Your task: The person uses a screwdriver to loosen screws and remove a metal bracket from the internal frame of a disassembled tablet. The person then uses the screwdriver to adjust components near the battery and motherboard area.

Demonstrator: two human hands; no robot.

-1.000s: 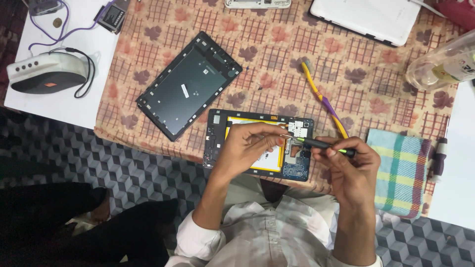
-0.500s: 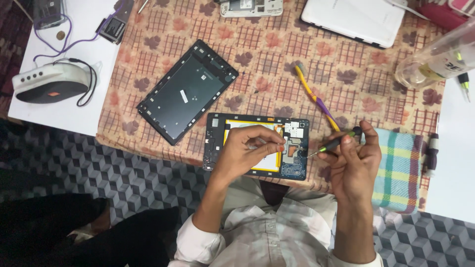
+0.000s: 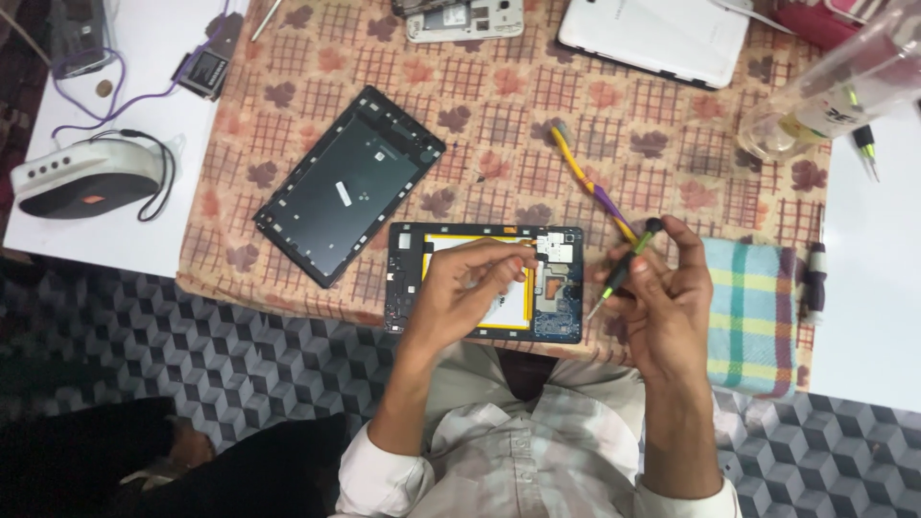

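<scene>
An opened tablet lies at the near edge of the table, its yellow-edged battery and blue circuit board exposed. My left hand rests on the battery, fingers bent and pressing down near the board. My right hand is lifted just right of the tablet and grips a small black and green screwdriver, tip pointing down-left toward the board. The tablet's black back cover lies tilted to the upper left.
A yellow and purple toothbrush lies above my right hand. A checked cloth is at right, a clear bottle beyond it. White tablet, phone at the back; a speaker with cable at left.
My right hand has pulled the screwdriver off the board and raised it to the right, turning it more upright. My left hand stays on the battery. The camera view shifted slightly.
</scene>
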